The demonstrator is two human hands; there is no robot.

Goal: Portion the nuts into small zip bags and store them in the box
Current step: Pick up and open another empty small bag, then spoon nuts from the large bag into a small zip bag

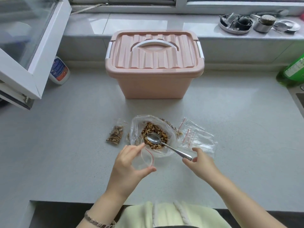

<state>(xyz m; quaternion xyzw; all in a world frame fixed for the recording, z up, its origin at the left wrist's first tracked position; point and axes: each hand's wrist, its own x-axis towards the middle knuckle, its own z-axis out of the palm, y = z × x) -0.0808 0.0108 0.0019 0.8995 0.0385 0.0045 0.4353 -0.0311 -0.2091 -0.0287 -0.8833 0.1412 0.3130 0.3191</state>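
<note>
We see the grey counter [65,145] carrying the pink box [154,79] at the back, its lid [154,51] on. Nearer us the large open bag [136,127] holds the nuts [154,129], with a pile of empty zip bags [197,137] just to its right. Our left hand [130,160] pinches a small zip bag [146,159] by its mouth. Our right hand [202,160] is spread at the handle end of the spoon [164,143], not closed on it. The spoon's bowl lies on the nuts. A filled small bag [115,134] lies left of the large bag.

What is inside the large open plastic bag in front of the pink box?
Chopped nuts and the bowl of a metal spoon, its handle sticking out toward the right hand. What lies beneath the nuts is covered.
</note>
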